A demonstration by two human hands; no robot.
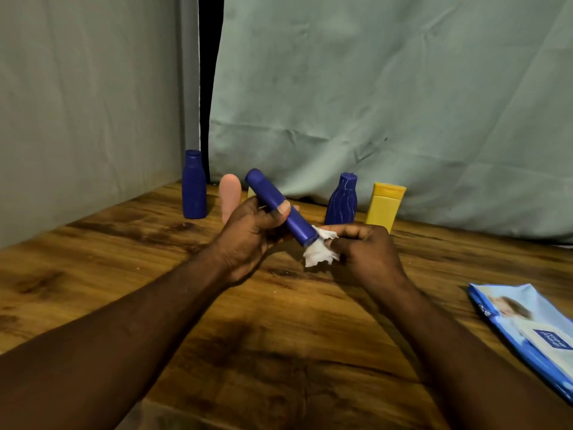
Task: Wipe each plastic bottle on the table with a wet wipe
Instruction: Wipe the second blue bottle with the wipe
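From the head view, your left hand grips the slim blue bottle around its middle and holds it tilted above the table. Your right hand pinches a crumpled wet wipe against the bottle's near end. Along the back stand a tall blue bottle, a pink bottle, a ribbed blue bottle and a yellow bottle. A wipes pack lies at your right.

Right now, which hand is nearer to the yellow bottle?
Right. The right hand, pinching the wipe, is just in front of the yellow bottle; the left hand is farther left, gripping a tilted blue bottle.
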